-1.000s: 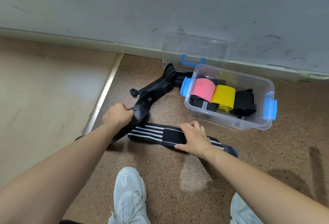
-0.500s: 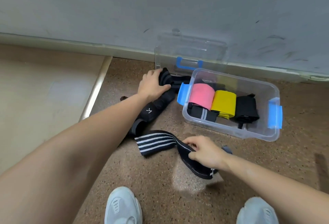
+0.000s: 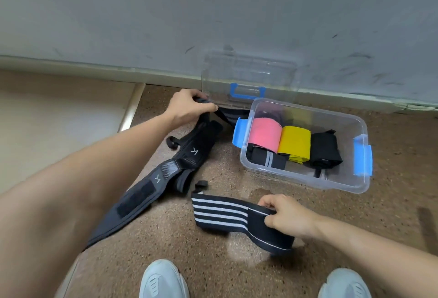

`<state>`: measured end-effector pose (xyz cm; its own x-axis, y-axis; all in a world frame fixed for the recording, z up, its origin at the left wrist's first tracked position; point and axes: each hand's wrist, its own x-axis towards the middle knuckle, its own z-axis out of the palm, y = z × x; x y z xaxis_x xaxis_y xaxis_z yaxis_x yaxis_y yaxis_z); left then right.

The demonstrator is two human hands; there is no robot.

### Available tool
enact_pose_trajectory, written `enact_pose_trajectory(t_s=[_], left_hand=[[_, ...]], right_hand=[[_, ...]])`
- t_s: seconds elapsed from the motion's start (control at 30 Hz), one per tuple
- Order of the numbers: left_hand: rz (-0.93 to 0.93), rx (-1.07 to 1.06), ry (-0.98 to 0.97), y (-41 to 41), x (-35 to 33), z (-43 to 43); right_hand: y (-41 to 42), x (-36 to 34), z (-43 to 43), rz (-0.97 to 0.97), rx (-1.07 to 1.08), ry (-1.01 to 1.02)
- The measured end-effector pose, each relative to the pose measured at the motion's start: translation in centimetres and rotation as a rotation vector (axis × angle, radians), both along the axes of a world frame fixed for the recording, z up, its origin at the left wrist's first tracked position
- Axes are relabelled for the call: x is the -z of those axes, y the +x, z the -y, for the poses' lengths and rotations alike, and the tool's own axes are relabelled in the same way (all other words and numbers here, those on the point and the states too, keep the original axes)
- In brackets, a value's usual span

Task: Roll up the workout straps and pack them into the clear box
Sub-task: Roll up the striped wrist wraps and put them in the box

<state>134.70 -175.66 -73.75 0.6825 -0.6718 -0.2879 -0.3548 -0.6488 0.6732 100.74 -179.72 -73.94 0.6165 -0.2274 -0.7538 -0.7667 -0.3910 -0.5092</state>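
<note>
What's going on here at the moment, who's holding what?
A person is handling workout straps on the floor. The left hand grips the far end of the long black strap beside the box lid. The right hand pinches the striped strap, which lies unrolled. The clear box stands open, holding a pink roll, a yellow roll and a black roll.

Left hand [image 3: 189, 105] gripping strap [image 3: 196, 148], right hand [image 3: 286, 217] pinching wrap [image 3: 220, 212]
</note>
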Motion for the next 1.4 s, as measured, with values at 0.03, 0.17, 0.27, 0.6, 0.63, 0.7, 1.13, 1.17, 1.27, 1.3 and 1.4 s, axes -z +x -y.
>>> enact_pose_trajectory(t_s=[0.03, 0.17, 0.27, 0.6, 0.63, 0.7, 1.13, 1.17, 1.27, 1.3, 1.4], left_hand=[[0.036, 0.026, -0.008, -0.4, -1.0, -0.6], [0.149, -0.137, -0.191, -1.7, -5.9, -2.7], [0.106, -0.087, -0.184, -1.9, -9.6, -5.4], [-0.077, 0.252, 0.094, -10.2, -9.8, -15.0], [-0.209, 0.317, 0.181, -11.3, -9.0, -15.5], [-0.446, 0.435, 0.421, -13.3, -7.3, -16.5], [-0.249, 0.140, 0.362, -17.4, 1.4, -11.1], [-0.227, 0.216, 0.381, -18.5, 2.1, -10.9], [0.040, 0.457, 0.458, -21.8, 4.4, -10.9], [0.071, 0.463, 0.431, -22.3, 5.1, -10.9], [-0.077, 0.300, 0.269, -21.8, 6.5, -11.1]], right_hand=[[0.0, -0.1, 0.1, 0.007, 0.002, 0.000], [-0.3, -1.5, 0.4, 0.065, -0.007, -0.042], [-0.4, -2.5, 0.5, 0.127, 0.038, -0.148], [-2.7, -3.1, 1.2, -0.086, -0.075, -0.281], [-3.6, -3.0, 1.4, -0.131, -0.134, -0.310], [-5.0, -3.0, 1.9, -0.245, -0.266, -0.328], [-1.5, 2.3, -0.3, 0.078, 0.053, -0.416], [-1.3, 3.2, -0.6, 0.074, 0.056, -0.424], [-1.9, 5.3, -0.9, 0.024, -0.001, -0.483], [-2.4, 5.9, -0.7, 0.011, -0.023, -0.490], [-4.1, 6.7, -0.4, -0.009, -0.041, -0.433]])
